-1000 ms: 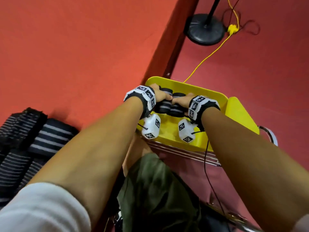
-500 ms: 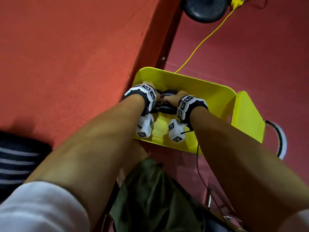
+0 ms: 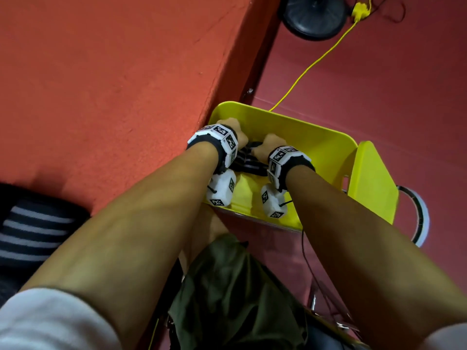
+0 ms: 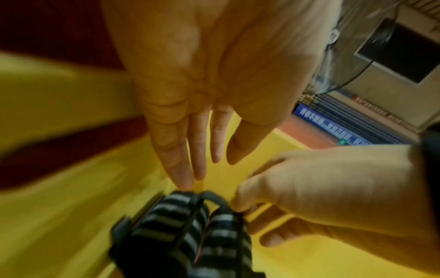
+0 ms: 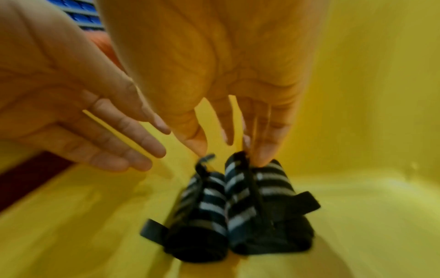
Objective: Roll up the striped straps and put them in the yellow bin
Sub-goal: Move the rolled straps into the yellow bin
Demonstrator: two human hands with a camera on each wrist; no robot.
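Two rolled black-and-white striped straps (image 3: pixel 249 162) lie side by side on the floor of the yellow bin (image 3: pixel 316 142). Both hands reach down into the bin. My left hand (image 4: pixel 190 169) hovers just above the left roll (image 4: pixel 171 225) with straight fingers and holds nothing. My right hand (image 5: pixel 238 131) has its fingers extended, their tips touching the top end of the right roll (image 5: pixel 266 191). The left roll (image 5: pixel 202 206) lies free beside it. In the head view the left hand (image 3: pixel 228 127) and right hand (image 3: pixel 270 145) hide most of the rolls.
Unrolled striped straps (image 3: pixel 32 231) lie on the red table (image 3: pixel 113 84) at the left. The bin stands beside the table's edge, with a yellow flap (image 3: pixel 371 183) on its right. A black stand base (image 3: pixel 313 16) and a yellow cable (image 3: pixel 310 66) lie on the floor beyond.
Both hands have gone deeper into the bin with the two rolls. The rolls now rest on the bin floor, and the fingers have straightened off them.
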